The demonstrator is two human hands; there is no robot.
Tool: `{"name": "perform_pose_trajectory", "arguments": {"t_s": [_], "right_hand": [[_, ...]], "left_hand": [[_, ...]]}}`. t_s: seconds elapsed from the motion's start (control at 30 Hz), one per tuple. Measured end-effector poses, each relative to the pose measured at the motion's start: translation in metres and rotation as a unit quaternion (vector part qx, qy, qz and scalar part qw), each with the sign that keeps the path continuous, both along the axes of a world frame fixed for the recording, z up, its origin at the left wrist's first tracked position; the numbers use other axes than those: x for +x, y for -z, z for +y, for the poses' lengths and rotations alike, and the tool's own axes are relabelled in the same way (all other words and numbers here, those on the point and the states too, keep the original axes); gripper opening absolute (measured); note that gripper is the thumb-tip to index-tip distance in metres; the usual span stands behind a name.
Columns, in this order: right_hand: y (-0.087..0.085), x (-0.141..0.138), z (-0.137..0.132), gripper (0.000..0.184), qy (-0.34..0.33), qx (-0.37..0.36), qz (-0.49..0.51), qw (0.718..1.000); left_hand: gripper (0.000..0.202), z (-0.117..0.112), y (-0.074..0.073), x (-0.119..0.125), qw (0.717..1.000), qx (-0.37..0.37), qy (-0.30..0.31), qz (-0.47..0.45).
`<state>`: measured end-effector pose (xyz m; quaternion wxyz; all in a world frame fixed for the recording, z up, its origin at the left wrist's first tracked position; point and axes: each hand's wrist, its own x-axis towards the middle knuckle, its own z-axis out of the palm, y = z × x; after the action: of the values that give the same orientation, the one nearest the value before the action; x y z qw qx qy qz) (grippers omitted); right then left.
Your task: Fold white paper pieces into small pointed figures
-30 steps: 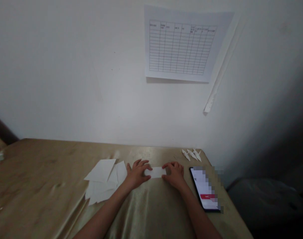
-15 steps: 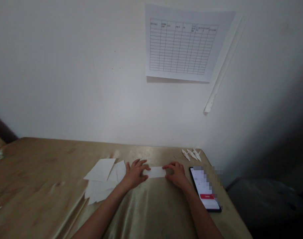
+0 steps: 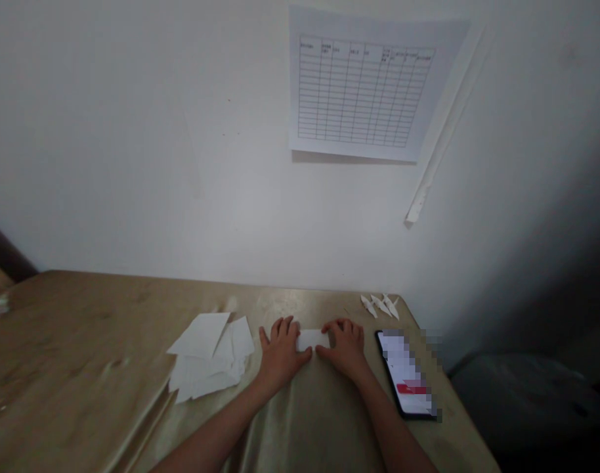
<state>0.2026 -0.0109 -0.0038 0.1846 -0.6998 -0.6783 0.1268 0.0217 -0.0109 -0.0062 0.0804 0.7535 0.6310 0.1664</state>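
Observation:
A small folded strip of white paper (image 3: pixel 312 339) lies flat on the cloth between my two hands. My left hand (image 3: pixel 281 351) grips its left end, with the thumb at the near edge and the fingers curved over the far side. At the right end, my right hand (image 3: pixel 346 346) pinches the paper in the same way, thumb near and index finger at the far corner. The two thumbs almost meet at the near edge. Left of my left hand is a loose pile of white paper sheets (image 3: pixel 206 361).
Several small folded paper shapes (image 3: pixel 380 306) lie near the table's far right corner. A phone (image 3: pixel 403 374) with a lit screen rests right of my right hand. Brownish shiny cloth (image 3: pixel 107 341) covers the table. A printed table sheet (image 3: pixel 354 92) hangs on the wall behind.
My left hand has moved right along the paper, and my thumbs have come closer together at its near edge. Less of the paper shows between my hands.

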Motion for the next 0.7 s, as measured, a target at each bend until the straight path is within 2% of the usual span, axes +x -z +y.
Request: {"name": "perform_pose_trajectory", "arguments": {"t_s": [0.17,0.37,0.7], "right_hand": [[0.005,-0.003,0.002,0.049,0.011,0.013,0.009,1.000],[0.003,-0.005,0.005,0.053,0.017,-0.005,0.023,1.000],[0.003,0.004,0.011,0.054,0.012,-0.035,0.065,0.997]], "left_hand": [[0.042,-0.001,-0.003,0.004,1.000,-0.004,-0.014,-0.008],[0.041,0.001,-0.005,0.005,1.000,-0.016,-0.020,-0.014],[0.037,0.006,-0.010,-0.006,0.998,-0.055,-0.005,-0.020]]}}
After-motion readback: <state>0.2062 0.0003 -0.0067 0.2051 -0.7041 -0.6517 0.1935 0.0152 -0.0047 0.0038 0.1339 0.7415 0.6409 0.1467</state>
